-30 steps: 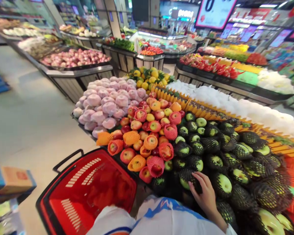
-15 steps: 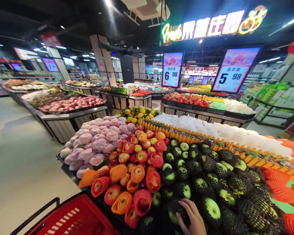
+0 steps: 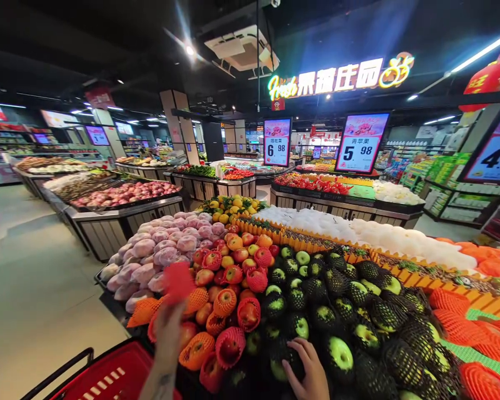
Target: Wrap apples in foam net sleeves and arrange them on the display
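My right hand (image 3: 309,368) cups a green apple (image 3: 278,366) in a black foam net at the front of the green apple pile, with fingertips on its top and the thumb at its side. My left hand (image 3: 171,318), smeared by motion, is raised over the red apples (image 3: 225,303). A blurred red thing (image 3: 179,282) is at its fingers; its exact kind cannot be made out. Many of the red apples wear pink or orange foam nets. Other green apples (image 3: 340,354) in black nets lie to the right of my right hand.
A red shopping basket (image 3: 127,369) with a black handle is at the lower left. Purplish wrapped fruit (image 3: 144,248) is heaped behind it. Orange dividers (image 3: 302,239) and white-wrapped fruit (image 3: 316,222) run along the back. Price screens (image 3: 361,143) hang beyond; onions (image 3: 127,191) fill another stand.
My left hand has come into view from below with the red thing. My right hand remains on the netted green apple. The whole view has tilted up and turned slightly right.
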Demonstrator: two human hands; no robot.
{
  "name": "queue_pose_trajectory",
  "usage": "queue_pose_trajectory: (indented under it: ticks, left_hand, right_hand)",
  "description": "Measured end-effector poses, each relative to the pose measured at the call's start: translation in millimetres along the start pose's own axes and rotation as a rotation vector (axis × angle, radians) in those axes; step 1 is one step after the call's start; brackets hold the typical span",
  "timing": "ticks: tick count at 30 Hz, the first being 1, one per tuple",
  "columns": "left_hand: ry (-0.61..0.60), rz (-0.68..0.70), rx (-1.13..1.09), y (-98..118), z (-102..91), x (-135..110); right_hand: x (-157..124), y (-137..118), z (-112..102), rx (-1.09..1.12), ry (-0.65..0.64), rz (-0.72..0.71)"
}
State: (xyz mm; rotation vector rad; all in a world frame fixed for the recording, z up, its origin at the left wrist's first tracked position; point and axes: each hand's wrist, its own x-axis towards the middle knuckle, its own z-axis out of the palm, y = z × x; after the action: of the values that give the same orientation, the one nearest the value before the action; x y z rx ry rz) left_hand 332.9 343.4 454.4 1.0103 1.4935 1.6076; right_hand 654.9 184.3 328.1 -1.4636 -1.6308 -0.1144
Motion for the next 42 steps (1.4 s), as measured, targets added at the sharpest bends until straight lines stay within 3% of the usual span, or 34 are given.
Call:
queue_pose_trajectory:
  ticks: [1,3,5,7,8,10,15,19,22,27,31,34,36,39,42]
  left_hand:
    - [-0.176,-0.064,-0.067,-4.1,17.4,-14.9]
    - [-0.417,-0.119,-0.082,-11.3,52.1,-49.0]
    - [-0.832,-0.162,-0.045,-16.4,79.4,-82.8]
    - [-1.172,-0.048,0.072,-19.6,95.0,-110.2]
    - [-1.286,0.049,0.141,-21.0,98.7,-120.5]
    - [-1.403,0.237,0.245,-24.2,100.6,-134.7]
    - [-1.395,0.407,0.277,-35.7,98.7,-143.0]
    - [-1.278,0.416,0.227,-36.4,98.9,-139.1]
    - [-1.206,0.366,0.130,-30.1,97.2,-135.4]
    - [-1.081,0.245,0.011,-23.5,98.7,-131.7]
    - [-1.007,0.012,-0.210,-26.0,105.0,-135.6]
    - [-1.014,-0.338,-0.463,-28.1,108.3,-141.3]
    - [-1.006,-0.494,-0.538,-29.5,109.5,-143.6]
    - [-1.042,-0.529,-0.418,-32.2,110.9,-142.7]
    - [-1.158,-0.534,-0.262,-34.3,111.5,-139.6]
  right_hand:
    - [-2.7,3.8,2.5,0.017,0.028,0.009]
    - [-9.3,13.0,9.1,0.072,0.093,0.038]
    - [-16.2,22.4,16.3,0.154,0.153,0.086]
    - [-21.4,29.3,22.0,0.235,0.214,0.130]
    - [-22.8,31.2,23.7,0.272,0.244,0.150]
    - [-22.7,31.9,25.2,0.335,0.300,0.173]
    - [-14.4,30.8,23.2,0.240,0.387,0.122]
    - [-8.6,41.3,19.5,0.112,0.347,-0.115]
    - [-6.8,44.4,15.4,0.132,0.293,-0.262]
    - [-4.8,29.9,3.6,0.187,0.233,-0.243]
    - [3.6,15.7,-8.1,0.189,0.156,-0.350]
    - [8.2,2.6,-13.1,0.240,0.141,-0.286]
    - [8.3,-6.6,-15.7,0.289,0.142,-0.207]
    - [5.8,-15.0,-19.4,0.437,0.127,-0.052]
    - [3.9,-10.8,-19.9,0.701,0.120,0.168]
